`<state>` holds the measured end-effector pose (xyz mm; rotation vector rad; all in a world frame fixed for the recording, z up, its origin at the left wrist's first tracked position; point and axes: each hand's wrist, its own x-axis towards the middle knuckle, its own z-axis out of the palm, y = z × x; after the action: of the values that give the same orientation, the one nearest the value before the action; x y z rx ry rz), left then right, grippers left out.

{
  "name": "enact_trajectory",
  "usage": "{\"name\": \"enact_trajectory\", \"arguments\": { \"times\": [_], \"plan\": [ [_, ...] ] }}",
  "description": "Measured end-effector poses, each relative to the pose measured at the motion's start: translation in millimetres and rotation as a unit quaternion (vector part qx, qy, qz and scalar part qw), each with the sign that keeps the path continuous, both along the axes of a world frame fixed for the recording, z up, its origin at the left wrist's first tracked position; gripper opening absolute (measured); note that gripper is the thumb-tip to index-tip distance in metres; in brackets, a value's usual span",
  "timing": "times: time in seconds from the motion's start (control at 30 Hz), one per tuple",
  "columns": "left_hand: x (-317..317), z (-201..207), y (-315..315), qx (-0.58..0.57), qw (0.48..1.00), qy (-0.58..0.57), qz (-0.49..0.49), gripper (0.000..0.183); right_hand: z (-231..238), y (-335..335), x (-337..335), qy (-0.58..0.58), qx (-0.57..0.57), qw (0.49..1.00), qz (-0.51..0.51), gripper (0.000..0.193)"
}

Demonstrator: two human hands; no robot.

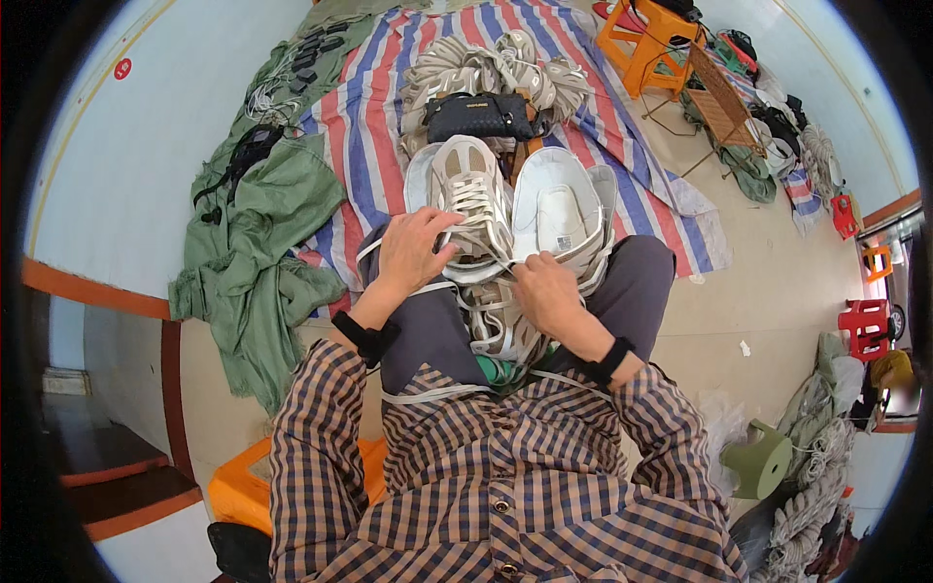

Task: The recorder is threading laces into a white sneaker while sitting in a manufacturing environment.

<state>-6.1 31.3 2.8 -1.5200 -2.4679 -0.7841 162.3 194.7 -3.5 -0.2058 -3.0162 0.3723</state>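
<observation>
A beige and grey shoe upper point(465, 175) lies in front of my lap, its toe pointing away, with pale shoelaces point(473, 199) threaded across it. My left hand point(412, 251) rests at the upper's near left side, thumb and forefinger apart, fingertips by the laces. At its near right edge my right hand point(554, 296) is closed, pinching a lace end near the collar opening. Right of this upper sits another pale shoe upper point(559, 209), its whitish inner side facing up. More uppers point(501, 325) hang between my knees, partly covered by my hands.
Beyond the uppers lie a black woven bag point(478, 117) and a heap of similar uppers point(452, 63) on a striped sheet point(374, 126). Green cloth point(248, 219) spreads at left. An orange stool point(646, 44), folding chair point(724, 102) and green stool point(758, 460) stand at right.
</observation>
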Motion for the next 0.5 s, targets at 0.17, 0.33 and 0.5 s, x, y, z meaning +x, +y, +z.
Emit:
{"name": "enact_trajectory", "arguments": {
  "times": [0.17,0.33,0.5],
  "plan": [
    [0.9,2.7,-0.9,0.007,1.000,-0.008,-0.004,0.038,-15.3,-8.9,-9.4,-0.021,0.118,0.993,0.007,0.015],
    [-0.7,0.8,-0.8,0.020,1.000,-0.009,-0.004,0.038,-18.8,-2.7,-13.0,-0.003,0.054,0.998,-0.011,0.012],
    [0.2,2.7,-3.5,0.013,1.000,-0.026,0.004,0.038,7.4,11.9,-6.8,-0.072,-0.178,0.981,-0.015,0.014]
  ]
}}
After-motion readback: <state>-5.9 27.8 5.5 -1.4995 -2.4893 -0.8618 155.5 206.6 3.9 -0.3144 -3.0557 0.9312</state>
